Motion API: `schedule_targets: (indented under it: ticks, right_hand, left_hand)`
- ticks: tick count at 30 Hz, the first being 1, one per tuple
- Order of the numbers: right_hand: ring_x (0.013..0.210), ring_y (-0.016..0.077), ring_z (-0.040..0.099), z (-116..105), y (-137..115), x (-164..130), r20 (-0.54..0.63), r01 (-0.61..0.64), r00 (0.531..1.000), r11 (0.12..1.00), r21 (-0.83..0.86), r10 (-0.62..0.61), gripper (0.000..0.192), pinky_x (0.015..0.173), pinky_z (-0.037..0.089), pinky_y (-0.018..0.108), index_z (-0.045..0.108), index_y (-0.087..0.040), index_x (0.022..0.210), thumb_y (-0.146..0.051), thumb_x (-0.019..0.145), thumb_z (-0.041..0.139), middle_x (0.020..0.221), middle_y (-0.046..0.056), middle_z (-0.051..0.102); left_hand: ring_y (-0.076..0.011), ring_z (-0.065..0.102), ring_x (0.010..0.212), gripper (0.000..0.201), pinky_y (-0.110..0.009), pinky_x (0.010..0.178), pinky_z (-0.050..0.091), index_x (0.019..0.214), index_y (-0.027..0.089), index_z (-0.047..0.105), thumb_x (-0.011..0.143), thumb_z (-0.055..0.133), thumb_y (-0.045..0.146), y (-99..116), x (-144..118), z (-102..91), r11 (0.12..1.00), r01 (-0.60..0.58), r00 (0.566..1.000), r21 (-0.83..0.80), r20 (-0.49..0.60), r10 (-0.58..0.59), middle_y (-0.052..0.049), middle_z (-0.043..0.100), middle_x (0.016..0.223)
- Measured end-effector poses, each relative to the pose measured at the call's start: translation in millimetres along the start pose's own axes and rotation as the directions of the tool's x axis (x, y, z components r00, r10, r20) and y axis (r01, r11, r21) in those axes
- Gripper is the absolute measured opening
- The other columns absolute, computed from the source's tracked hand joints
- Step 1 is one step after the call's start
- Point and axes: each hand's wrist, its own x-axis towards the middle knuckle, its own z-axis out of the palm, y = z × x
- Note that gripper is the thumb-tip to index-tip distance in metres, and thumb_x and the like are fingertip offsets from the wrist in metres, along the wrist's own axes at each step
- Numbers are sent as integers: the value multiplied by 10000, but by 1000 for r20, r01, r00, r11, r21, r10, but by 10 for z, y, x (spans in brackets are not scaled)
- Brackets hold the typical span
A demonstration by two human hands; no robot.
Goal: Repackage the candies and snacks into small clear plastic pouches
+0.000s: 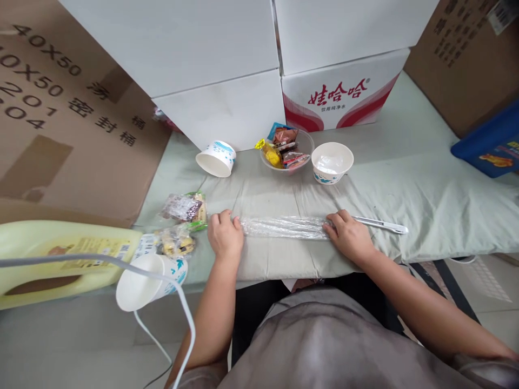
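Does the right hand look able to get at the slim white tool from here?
Probably yes: the slim white tool lies beside the right hand with nothing visible between them, though that hand is on the clear plastic.

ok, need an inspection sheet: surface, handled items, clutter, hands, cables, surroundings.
Surface: pale green cloth, wrinkled.
Handled items: clear plastic film, crumpled, laid lengthwise; slim white tool to its right.
Clutter: near-left paper bowl, far-left paper bowl, far-right paper bowl; clear bowl of wrapped snacks; wrapped packets; yellow jug.
Hands: left hand at the film's left end, right hand at its right; whether the fingers grip is unclear.
Cables: grey cable crosses the view before yellow jug and near-left paper bowl.
Surroundings: cardboard box left, white cartons behind, blue container right.
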Motion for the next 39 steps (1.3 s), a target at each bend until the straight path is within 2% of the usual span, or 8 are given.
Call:
schedule_targets:
  ticks: [5, 11, 17, 19, 23, 27, 32, 39]
  right_hand:
    - [854, 260, 610, -44, -9, -48, 16, 11, 1000, 998, 60, -12, 169, 711, 461, 349, 610, -178, 967, -307, 926, 509, 914, 106, 637]
    - [727, 226, 597, -275, -86, -182, 168, -52, 986, 956, 289, 3, 79, 695, 452, 346, 546, -204, 817, -236, 878, 507, 769, 60, 635]
    - [575, 124, 537, -629, -112, -348, 419, -283, 896, 536, 796, -149, 266, 552, 416, 248, 570, -211, 1111, -361, 894, 533, 694, -31, 607]
    - [624, 118, 552, -662, -127, -287, 431, -335, 871, 358, 872, -235, 284, 569, 437, 243, 634, -192, 1008, -438, 898, 546, 757, 2, 624]
    - [745, 156, 638, -579, -179, -22, 455, -462, 866, 15, 887, -207, 435, 573, 476, 247, 653, -188, 1059, -570, 880, 547, 902, 62, 676]
    - [836, 188, 677, -431, -240, 330, 516, -541, 840, -206, 815, -167, 426, 558, 499, 244, 608, -193, 1104, -547, 869, 578, 1100, 119, 687]
    - [864, 182, 683, -213, -297, 642, 604, -588, 796, -271, 762, -27, 407, 632, 554, 280, 457, -234, 1251, -425, 908, 564, 1156, 108, 665]
    - [1046, 204, 648, 66, -299, 575, 466, -449, 882, -171, 877, 71, 510, 869, 550, 366, 436, -279, 1326, -420, 864, 601, 1327, 90, 570]
  left_hand:
    - [-252, 587, 935, 206, -368, 834, 476, 1013, 174, 642, 913, 478, 248, 412, -276, -132, 944, -246, 958, -218, 91, 270, -103, 631, 939]
    - [-345, 457, 1232, 480, -498, 993, 398, 1301, 188, 561, 921, 502, 474, 958, -788, -101, 773, -509, 736, -380, 275, 619, -146, 543, 1345]
    - [-305, 232, 1447, 715, -590, 1157, 153, 1495, 298, 270, 885, 530, 566, 924, -949, -70, 475, -610, 402, -634, 269, 875, -76, 415, 1503]
    - [-289, 233, 1450, 712, -570, 1164, 188, 1499, 284, 238, 894, 562, 474, 887, -921, -64, 440, -555, 414, -706, 224, 882, -82, 415, 1499]
    - [-308, 302, 1417, 688, -534, 1128, 327, 1471, 242, 280, 867, 605, 295, 864, -875, -28, 447, -367, 592, -816, 166, 789, -126, 431, 1462]
    - [-307, 458, 1317, 815, -554, 1068, 394, 1526, 208, 67, 886, 571, 231, 872, -912, 31, 485, -142, 719, -863, 247, 650, -165, 531, 1363]
    - [-285, 489, 1298, 843, -539, 1064, 404, 1530, 200, 4, 893, 555, 204, 905, -950, 47, 500, 5, 755, -866, 330, 566, -140, 632, 1229]
    - [-251, 570, 1166, 374, -456, 985, 501, 1223, 186, 538, 853, 540, 127, 981, -905, 33, 547, -139, 793, -825, 238, 561, -126, 606, 1213]
